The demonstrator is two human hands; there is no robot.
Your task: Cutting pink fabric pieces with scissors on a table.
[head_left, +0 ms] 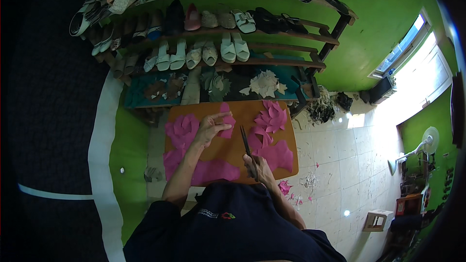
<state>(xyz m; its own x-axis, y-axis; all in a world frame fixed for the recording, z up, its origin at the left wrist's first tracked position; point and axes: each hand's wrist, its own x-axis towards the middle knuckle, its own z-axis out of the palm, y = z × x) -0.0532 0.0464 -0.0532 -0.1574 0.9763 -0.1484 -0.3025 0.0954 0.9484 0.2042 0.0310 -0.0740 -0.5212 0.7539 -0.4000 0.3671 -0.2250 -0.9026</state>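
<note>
My left hand (209, 130) is over the middle of a small orange-brown table (218, 153), its thumb and fingers closed on a cut pink piece of sheet material (226, 120). Dark scissors (244, 139) are gripped in my right hand (258, 168), their blades pointing away from me, to the right of the pink piece and apart from it. Heaps of cut pink pieces (182, 131) lie at the left, and more pink cutouts (272, 116) are piled at the far right. Larger pink sheets (216, 171) lie along the near edge and at the right (279, 156).
Beyond the table stands a wooden rack (272, 60) with several rows of shoes and sandals. Its lowest shelf holds piles of pale cutouts (264, 85) and green cutouts (216, 85). Pink scraps (286, 189) litter the tiled floor at the right, where a white fan (429, 140) stands.
</note>
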